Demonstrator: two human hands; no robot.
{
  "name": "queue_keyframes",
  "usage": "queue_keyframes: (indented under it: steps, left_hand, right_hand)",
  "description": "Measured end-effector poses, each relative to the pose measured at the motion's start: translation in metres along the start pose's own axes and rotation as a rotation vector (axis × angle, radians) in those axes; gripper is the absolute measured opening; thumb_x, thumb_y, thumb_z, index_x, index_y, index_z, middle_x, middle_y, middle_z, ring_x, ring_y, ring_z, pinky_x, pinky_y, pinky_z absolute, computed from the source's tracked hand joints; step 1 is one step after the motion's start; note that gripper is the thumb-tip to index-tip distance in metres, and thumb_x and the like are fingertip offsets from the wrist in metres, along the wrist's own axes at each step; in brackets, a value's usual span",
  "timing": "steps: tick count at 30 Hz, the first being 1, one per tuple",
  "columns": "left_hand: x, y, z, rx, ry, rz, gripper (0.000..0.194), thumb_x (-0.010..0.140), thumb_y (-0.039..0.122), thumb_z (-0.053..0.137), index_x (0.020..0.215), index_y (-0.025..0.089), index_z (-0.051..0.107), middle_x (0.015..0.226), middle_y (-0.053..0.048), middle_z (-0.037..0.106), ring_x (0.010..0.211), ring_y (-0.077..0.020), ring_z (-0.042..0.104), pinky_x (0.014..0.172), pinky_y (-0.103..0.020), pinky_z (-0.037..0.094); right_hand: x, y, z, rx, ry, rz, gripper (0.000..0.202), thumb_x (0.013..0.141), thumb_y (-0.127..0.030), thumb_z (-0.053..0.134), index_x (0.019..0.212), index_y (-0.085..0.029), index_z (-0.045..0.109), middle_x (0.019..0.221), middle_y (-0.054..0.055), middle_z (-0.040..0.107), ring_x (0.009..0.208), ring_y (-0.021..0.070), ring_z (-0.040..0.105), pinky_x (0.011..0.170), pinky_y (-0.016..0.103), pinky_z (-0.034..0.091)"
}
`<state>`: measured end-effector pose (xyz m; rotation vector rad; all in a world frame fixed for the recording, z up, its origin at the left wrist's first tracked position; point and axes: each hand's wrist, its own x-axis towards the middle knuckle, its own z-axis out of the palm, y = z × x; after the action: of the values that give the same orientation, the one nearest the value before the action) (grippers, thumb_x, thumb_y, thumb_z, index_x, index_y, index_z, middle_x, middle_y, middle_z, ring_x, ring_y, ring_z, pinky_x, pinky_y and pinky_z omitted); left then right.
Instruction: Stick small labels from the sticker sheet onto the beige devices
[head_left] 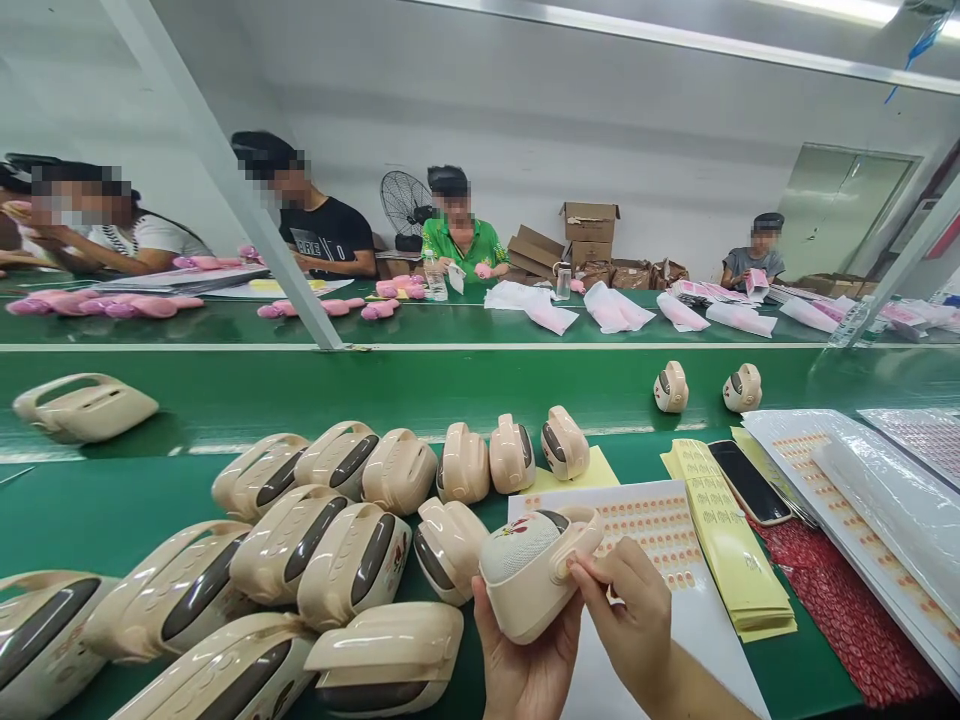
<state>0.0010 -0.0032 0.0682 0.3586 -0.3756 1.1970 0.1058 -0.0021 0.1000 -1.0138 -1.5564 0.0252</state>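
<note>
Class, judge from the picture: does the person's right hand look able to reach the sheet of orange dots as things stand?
Probably yes: the sheet lies close by the right hand, much of it uncovered, though that hand is occupied at the beige device.

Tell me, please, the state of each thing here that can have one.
Held beige device: tilted, cupped in the left hand, with the right hand touching it near the handle's end
Phone: face up, screen dark
Sticker sheet: lying flat, partly hidden
Yellow sheets: piled
Clear bottle: upright
Ceiling light: lit
Fan: on or off, cannot tell
</note>
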Motion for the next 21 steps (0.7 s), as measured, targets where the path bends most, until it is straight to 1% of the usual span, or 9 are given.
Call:
queue_keyframes:
  steps: [3,5,6,8,11,13,14,17,21]
  left_hand:
    - [0.002,0.000,0.000,-0.012,-0.010,-0.002,0.064,0.088,0.057,0.018,0.130,0.016,0.043,0.133,-0.008,0.050,0.122,-0.0157,0.043,0.103,-0.022,0.025]
    - [0.003,-0.001,-0.001,-0.017,-0.011,0.002,0.062,0.088,0.056,0.020,0.129,0.017,0.044,0.133,-0.008,0.050,0.122,-0.0158,0.043,0.104,-0.023,0.025]
    - [0.003,-0.001,-0.001,-0.020,-0.008,0.001,0.061,0.088,0.056,0.021,0.129,0.018,0.044,0.133,-0.008,0.050,0.121,-0.0157,0.044,0.103,-0.023,0.025]
    - [0.002,-0.002,0.000,-0.026,0.003,-0.011,0.058,0.088,0.054,0.023,0.130,0.020,0.044,0.133,-0.006,0.050,0.121,-0.0152,0.045,0.103,-0.023,0.026]
    - [0.000,-0.001,0.000,-0.023,-0.004,-0.027,0.055,0.089,0.053,0.022,0.130,0.024,0.043,0.134,-0.003,0.050,0.124,-0.0155,0.041,0.103,-0.024,0.028]
    - [0.000,0.000,0.000,-0.013,-0.017,-0.027,0.057,0.088,0.056,0.019,0.130,0.025,0.043,0.133,-0.002,0.050,0.126,-0.0164,0.039,0.104,-0.026,0.027]
    - [-0.001,0.000,-0.001,-0.006,-0.020,-0.028,0.059,0.088,0.057,0.017,0.130,0.025,0.043,0.134,-0.002,0.050,0.126,-0.0168,0.038,0.105,-0.027,0.025]
    - [0.000,0.001,-0.003,0.007,-0.023,-0.032,0.064,0.087,0.059,0.013,0.130,0.022,0.043,0.133,-0.004,0.050,0.127,-0.0173,0.036,0.106,-0.028,0.023]
    - [-0.001,0.000,-0.004,0.014,-0.028,-0.029,0.066,0.087,0.059,0.011,0.131,0.020,0.042,0.135,-0.005,0.048,0.127,-0.0170,0.036,0.106,-0.026,0.022]
  right_hand:
    - [0.000,0.001,-0.004,-0.100,-0.038,-0.144,0.019,0.083,-0.015,0.053,0.094,-0.022,0.066,0.053,0.000,0.055,0.049,0.0125,0.047,0.044,0.024,0.038]
    - [-0.001,0.001,-0.004,-0.101,-0.049,-0.155,0.020,0.082,-0.014,0.054,0.095,-0.023,0.066,0.053,0.000,0.056,0.049,0.0128,0.048,0.045,0.024,0.038]
    - [-0.001,0.000,-0.004,-0.070,-0.050,-0.118,0.017,0.082,-0.016,0.055,0.092,-0.023,0.067,0.053,0.000,0.056,0.049,0.0124,0.048,0.044,0.023,0.039]
    - [0.000,-0.002,-0.003,0.054,-0.065,0.059,0.010,0.080,-0.022,0.057,0.078,-0.022,0.066,0.053,0.000,0.056,0.047,0.0113,0.048,0.042,0.022,0.039]
    - [0.006,-0.003,-0.004,0.327,-0.128,0.476,0.020,0.074,-0.035,0.062,0.061,-0.020,0.060,0.051,-0.001,0.055,0.044,0.0096,0.045,0.039,0.021,0.038]
    - [0.011,-0.001,-0.006,0.494,-0.196,0.713,0.026,0.068,-0.041,0.065,0.057,-0.019,0.057,0.049,-0.002,0.053,0.043,0.0093,0.044,0.037,0.020,0.037]
    - [0.013,0.000,-0.008,0.557,-0.236,0.802,0.027,0.065,-0.042,0.067,0.056,-0.018,0.057,0.048,-0.003,0.052,0.043,0.0092,0.045,0.036,0.020,0.037]
    - [0.017,0.005,-0.011,0.646,-0.329,0.946,0.025,0.061,-0.038,0.071,0.057,-0.018,0.057,0.049,-0.003,0.054,0.044,0.0094,0.047,0.035,0.019,0.038]
    - [0.015,0.005,-0.008,0.648,-0.353,0.962,0.023,0.061,-0.037,0.072,0.058,-0.018,0.059,0.049,-0.003,0.055,0.042,0.0096,0.048,0.034,0.020,0.040]
